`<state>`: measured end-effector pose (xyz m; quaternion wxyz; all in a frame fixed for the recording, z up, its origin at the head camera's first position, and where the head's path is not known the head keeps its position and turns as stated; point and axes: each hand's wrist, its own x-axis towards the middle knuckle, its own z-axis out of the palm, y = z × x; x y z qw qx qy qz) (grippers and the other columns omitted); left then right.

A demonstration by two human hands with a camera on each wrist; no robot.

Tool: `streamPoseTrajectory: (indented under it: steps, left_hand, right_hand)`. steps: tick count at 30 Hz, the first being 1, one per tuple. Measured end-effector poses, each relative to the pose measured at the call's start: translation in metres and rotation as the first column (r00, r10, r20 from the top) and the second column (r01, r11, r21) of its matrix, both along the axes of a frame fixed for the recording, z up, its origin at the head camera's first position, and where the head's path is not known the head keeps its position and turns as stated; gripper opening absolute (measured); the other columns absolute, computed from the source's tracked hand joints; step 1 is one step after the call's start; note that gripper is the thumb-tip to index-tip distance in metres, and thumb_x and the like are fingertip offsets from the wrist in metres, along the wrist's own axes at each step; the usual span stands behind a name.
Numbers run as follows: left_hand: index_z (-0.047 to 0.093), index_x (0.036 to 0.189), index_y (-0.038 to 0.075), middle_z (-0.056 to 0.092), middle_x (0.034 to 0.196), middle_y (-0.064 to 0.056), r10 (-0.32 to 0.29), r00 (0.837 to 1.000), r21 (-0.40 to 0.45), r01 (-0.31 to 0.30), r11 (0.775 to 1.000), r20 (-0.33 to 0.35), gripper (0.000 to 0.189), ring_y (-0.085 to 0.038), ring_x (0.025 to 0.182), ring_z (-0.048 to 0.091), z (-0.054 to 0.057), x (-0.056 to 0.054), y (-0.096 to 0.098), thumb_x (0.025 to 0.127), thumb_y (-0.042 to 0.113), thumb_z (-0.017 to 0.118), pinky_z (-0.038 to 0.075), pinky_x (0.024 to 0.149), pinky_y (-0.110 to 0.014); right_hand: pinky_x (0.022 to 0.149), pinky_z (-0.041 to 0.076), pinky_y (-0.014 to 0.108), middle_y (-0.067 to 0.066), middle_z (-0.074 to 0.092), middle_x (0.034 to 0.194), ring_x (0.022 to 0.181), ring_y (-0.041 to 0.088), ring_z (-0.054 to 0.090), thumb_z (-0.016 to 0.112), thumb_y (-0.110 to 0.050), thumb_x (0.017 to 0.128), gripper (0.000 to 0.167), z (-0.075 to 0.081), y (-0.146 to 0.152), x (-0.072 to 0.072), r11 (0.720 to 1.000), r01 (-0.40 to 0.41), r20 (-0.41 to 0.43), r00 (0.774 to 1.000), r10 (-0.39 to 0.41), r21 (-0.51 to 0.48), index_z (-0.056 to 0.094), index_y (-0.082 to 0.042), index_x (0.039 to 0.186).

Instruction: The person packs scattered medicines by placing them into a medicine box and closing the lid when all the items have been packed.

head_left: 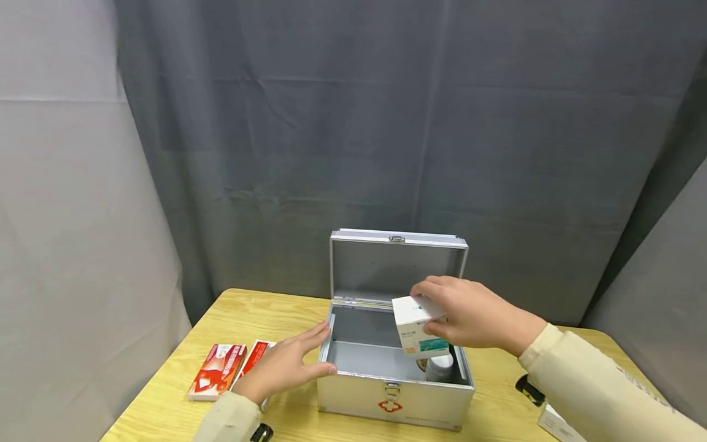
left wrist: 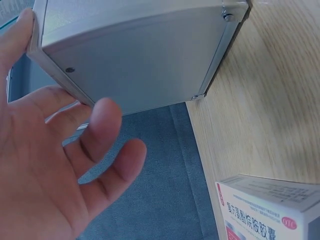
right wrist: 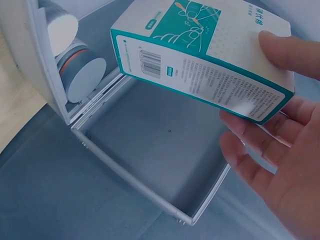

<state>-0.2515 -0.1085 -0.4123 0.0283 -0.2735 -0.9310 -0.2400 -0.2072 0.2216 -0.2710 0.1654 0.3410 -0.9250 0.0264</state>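
Observation:
A silver first-aid case (head_left: 353,393) with a red cross emblem stands on the table, its lid (head_left: 397,264) raised at the back. My right hand (head_left: 475,313) grips a white-and-green swab box (head_left: 411,316) over the right half of the case, thumb on one face and fingers on another. The swab box (right wrist: 200,65) is tilted in the right wrist view. Below it, inside the case at the right, is a white-capped bottle (head_left: 440,367) beside another container. At the left rim, my left hand (head_left: 287,368) touches the case with its fingers spread, holding nothing.
On the table (head_left: 309,423), left of the case, lie a red-and-white medicine box (head_left: 218,371) and a second one (head_left: 258,353) partly behind my left hand. A white box (head_left: 558,423) sits beneath my right forearm. Grey curtains (head_left: 276,153) hang behind the table.

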Motion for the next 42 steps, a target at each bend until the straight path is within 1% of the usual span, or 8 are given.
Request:
streamPoseTrajectory:
  steps: [6,12,19,25,31,34,37,42]
  left_hand:
    - [0.046,0.15,0.02,0.036,0.161,0.006,0.002,1.0,-0.003,-0.002,1.0,0.003,0.078,-0.035,0.137,0.051,-0.002,-0.001,-0.005,0.087,0.063,0.063,0.044,0.107,-0.061]
    - [0.046,0.15,0.02,0.036,0.161,0.008,-0.006,1.0,-0.005,0.006,1.0,-0.003,0.077,-0.033,0.137,0.051,0.0,-0.005,0.0,0.087,0.062,0.063,0.044,0.106,-0.06]
    - [0.046,0.15,0.02,0.037,0.161,0.006,-0.004,1.0,-0.006,0.004,1.0,0.021,0.079,-0.034,0.139,0.049,0.004,-0.005,0.004,0.086,0.064,0.063,0.044,0.107,-0.06]
    - [0.044,0.151,0.022,0.035,0.162,0.007,0.017,0.999,-0.006,-0.017,1.0,0.032,0.079,-0.037,0.139,0.048,0.008,-0.003,0.003,0.087,0.063,0.063,0.043,0.107,-0.061]
    - [0.043,0.151,0.022,0.035,0.162,0.008,0.024,0.999,0.003,-0.024,1.0,0.033,0.08,-0.036,0.14,0.047,0.007,-0.001,0.002,0.086,0.063,0.064,0.043,0.107,-0.061]
    - [0.042,0.151,0.023,0.034,0.162,0.008,0.021,0.999,0.001,-0.021,1.0,0.027,0.08,-0.034,0.141,0.046,0.006,0.0,0.003,0.086,0.063,0.064,0.043,0.108,-0.059]
    - [0.042,0.152,0.023,0.034,0.162,0.009,0.019,0.999,-0.002,-0.019,1.0,0.027,0.079,-0.033,0.141,0.046,0.007,0.002,0.004,0.087,0.063,0.063,0.043,0.109,-0.058]
    - [0.042,0.152,0.022,0.033,0.162,0.009,0.018,0.999,0.002,-0.018,1.0,0.038,0.079,-0.033,0.142,0.046,0.007,0.007,0.005,0.087,0.061,0.064,0.042,0.109,-0.059]
  right_hand:
    - [0.064,0.053,0.024,-0.003,0.066,0.103,0.079,0.005,0.059,0.077,-0.017,0.079,0.039,-0.004,-0.017,-0.012,0.999,-0.033,0.041,0.999,0.033,0.001,0.065,-0.01,0.115]
    - [0.067,0.054,0.025,-0.001,0.066,0.106,0.081,0.007,0.06,0.075,-0.017,0.08,0.039,-0.007,-0.031,-0.022,1.0,-0.015,0.085,0.996,0.015,0.0,0.064,-0.01,0.117]
    - [0.069,0.055,0.029,0.003,0.066,0.11,0.083,0.011,0.062,0.075,-0.019,0.082,0.044,-0.009,-0.041,-0.027,1.0,-0.002,0.128,0.992,0.0,0.017,0.063,-0.007,0.123]
    - [0.069,0.055,0.028,0.004,0.066,0.109,0.082,0.011,0.062,0.076,-0.021,0.083,0.048,-0.006,-0.048,-0.03,0.999,0.008,0.128,0.992,-0.013,0.036,0.063,-0.006,0.126]
    - [0.069,0.056,0.029,0.003,0.066,0.108,0.083,0.012,0.062,0.077,-0.022,0.082,0.044,-0.009,-0.053,-0.034,0.998,0.027,0.168,0.985,-0.035,0.048,0.065,-0.008,0.121]
    - [0.069,0.055,0.029,0.002,0.065,0.105,0.081,0.012,0.06,0.078,-0.023,0.08,0.042,-0.012,-0.054,-0.039,0.998,0.026,0.168,0.985,-0.036,0.057,0.065,-0.009,0.117]
    - [0.067,0.055,0.03,0.002,0.063,0.103,0.079,0.012,0.059,0.08,-0.023,0.079,0.041,-0.016,-0.054,-0.044,0.998,0.021,0.161,0.986,-0.03,0.063,0.065,-0.009,0.114]
    - [0.068,0.056,0.032,0.002,0.061,0.101,0.079,0.013,0.059,0.08,-0.022,0.077,0.039,-0.026,-0.054,-0.051,0.995,0.042,0.193,0.98,-0.058,0.085,0.065,-0.009,0.111]
